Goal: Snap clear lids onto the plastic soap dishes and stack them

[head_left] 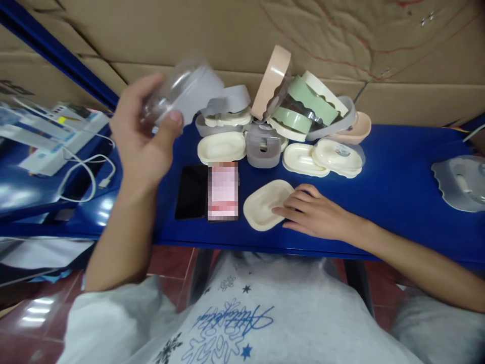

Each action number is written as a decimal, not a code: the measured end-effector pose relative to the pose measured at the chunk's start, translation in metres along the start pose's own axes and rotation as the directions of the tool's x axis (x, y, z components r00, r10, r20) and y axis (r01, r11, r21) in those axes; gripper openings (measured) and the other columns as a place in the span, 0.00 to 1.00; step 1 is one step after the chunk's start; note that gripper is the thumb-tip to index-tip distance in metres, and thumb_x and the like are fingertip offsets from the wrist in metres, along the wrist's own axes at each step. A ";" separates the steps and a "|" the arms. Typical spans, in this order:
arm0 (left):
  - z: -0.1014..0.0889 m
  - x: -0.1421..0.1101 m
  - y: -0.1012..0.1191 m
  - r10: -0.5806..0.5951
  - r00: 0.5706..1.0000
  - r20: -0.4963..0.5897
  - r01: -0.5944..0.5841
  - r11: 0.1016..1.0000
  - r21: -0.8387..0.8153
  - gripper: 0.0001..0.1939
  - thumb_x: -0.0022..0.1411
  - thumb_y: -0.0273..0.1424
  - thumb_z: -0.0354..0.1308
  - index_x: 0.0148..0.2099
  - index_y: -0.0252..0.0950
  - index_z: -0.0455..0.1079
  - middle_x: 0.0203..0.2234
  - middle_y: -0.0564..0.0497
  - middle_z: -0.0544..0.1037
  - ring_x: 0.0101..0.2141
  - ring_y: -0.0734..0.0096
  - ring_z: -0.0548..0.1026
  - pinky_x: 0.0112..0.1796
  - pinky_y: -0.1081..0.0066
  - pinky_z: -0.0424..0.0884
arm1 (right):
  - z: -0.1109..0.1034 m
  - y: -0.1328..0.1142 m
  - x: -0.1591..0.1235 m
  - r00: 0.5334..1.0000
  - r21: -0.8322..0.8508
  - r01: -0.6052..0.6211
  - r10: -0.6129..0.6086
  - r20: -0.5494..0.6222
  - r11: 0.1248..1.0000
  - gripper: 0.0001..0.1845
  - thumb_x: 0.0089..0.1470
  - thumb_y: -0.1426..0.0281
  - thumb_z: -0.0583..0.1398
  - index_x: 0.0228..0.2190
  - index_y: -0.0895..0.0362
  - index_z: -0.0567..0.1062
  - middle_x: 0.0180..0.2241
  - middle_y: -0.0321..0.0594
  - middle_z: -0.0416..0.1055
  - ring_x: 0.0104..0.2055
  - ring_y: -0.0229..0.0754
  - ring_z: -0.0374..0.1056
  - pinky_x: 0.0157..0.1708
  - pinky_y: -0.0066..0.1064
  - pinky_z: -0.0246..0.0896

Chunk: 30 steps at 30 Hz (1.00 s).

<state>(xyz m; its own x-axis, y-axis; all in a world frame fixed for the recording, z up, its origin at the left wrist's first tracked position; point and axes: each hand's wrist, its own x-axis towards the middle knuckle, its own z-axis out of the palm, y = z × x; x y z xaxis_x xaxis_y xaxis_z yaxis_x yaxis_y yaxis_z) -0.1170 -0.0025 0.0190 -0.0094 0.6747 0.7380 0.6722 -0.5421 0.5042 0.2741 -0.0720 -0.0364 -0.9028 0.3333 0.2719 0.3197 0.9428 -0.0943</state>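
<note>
My left hand is raised at the left, its fingers closed around a clear plastic case with a frosted grey part. Motion blurs the case's top. Low over the blue table, my right hand has its fingers on the right end of a shallow cream oval tray. One fingertip reaches into the tray's hollow, and the hand covers its right edge. Behind the tray stand a frosted grey box with a dark slot, another cream tray, and a pair of overlapping cream trays.
Two phones, one dark and one lit, lie left of the tray. Peach and green plastic rings are heaped against the cardboard. A white power strip with cables lies left; a frosted cover sits right.
</note>
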 end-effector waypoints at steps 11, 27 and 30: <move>0.082 0.105 -0.054 0.030 0.945 0.327 0.052 0.970 -0.237 0.33 0.62 0.57 0.73 0.59 0.42 0.76 0.55 0.56 0.81 0.56 0.62 0.76 0.62 0.57 0.71 | -0.002 0.008 -0.011 0.998 0.087 -0.056 0.057 -0.017 0.995 0.16 0.75 0.64 0.60 0.57 0.57 0.78 0.48 0.46 0.82 0.50 0.49 0.75 0.51 0.42 0.63; 0.081 0.114 -0.031 0.098 0.910 0.404 -0.009 0.976 -0.215 0.17 0.57 0.52 0.72 0.49 0.65 0.79 0.52 0.62 0.84 0.55 0.57 0.82 0.59 0.45 0.79 | -0.008 0.013 -0.007 0.995 0.165 -0.092 0.097 -0.025 0.982 0.14 0.76 0.64 0.60 0.56 0.58 0.77 0.50 0.46 0.82 0.50 0.48 0.76 0.53 0.42 0.60; 0.081 0.113 -0.024 0.236 0.919 0.315 -0.193 0.968 -0.162 0.20 0.64 0.58 0.68 0.51 0.55 0.80 0.56 0.54 0.82 0.58 0.57 0.79 0.60 0.46 0.78 | -0.009 0.014 -0.008 0.995 0.153 -0.087 0.093 -0.031 0.984 0.14 0.76 0.64 0.60 0.56 0.58 0.77 0.50 0.46 0.82 0.50 0.48 0.76 0.52 0.42 0.60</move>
<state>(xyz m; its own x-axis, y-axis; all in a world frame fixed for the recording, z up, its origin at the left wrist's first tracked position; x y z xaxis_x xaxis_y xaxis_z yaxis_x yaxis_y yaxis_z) -0.0742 0.1268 0.0537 0.3831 0.6498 0.6564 0.5326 -0.7360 0.4178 0.2887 -0.0611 -0.0312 -0.8600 0.4191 0.2911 0.3491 0.8993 -0.2634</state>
